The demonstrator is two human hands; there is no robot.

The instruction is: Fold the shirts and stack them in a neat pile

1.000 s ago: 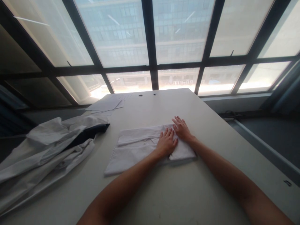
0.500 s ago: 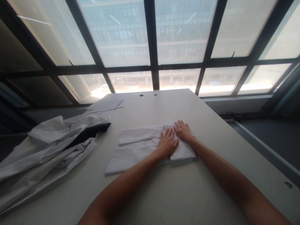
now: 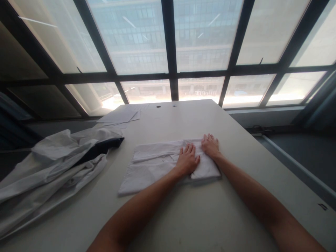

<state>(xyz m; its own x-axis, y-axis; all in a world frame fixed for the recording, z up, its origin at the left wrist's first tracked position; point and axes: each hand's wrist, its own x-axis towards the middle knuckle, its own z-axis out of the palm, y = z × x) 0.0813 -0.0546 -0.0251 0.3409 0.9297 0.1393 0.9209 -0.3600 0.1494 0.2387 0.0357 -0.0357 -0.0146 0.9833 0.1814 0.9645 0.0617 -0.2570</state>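
Observation:
A white folded garment (image 3: 149, 176) lies flat on the white table (image 3: 194, 217), its right part doubled over on top. My left hand (image 3: 188, 160) rests palm down on the cloth beside the edge of that doubled part, fingers stretched out and pointing away from me. At the garment's far right corner is my right hand (image 3: 210, 145), laid on the fabric with its fingers extended and slightly bent. Neither hand grips the cloth. The inner folds under my left palm are hidden.
A loose heap of white cloth (image 3: 60, 168) with a dark blue part (image 3: 101, 150) spreads along the table's left side. Behind it lie some sheets of paper (image 3: 119, 116). Large windows with a dark frame (image 3: 172, 63) stand beyond the far edge.
My right hand has slid a little to the right across the doubled part, toward its outer edge. The left hand and the garment look the same.

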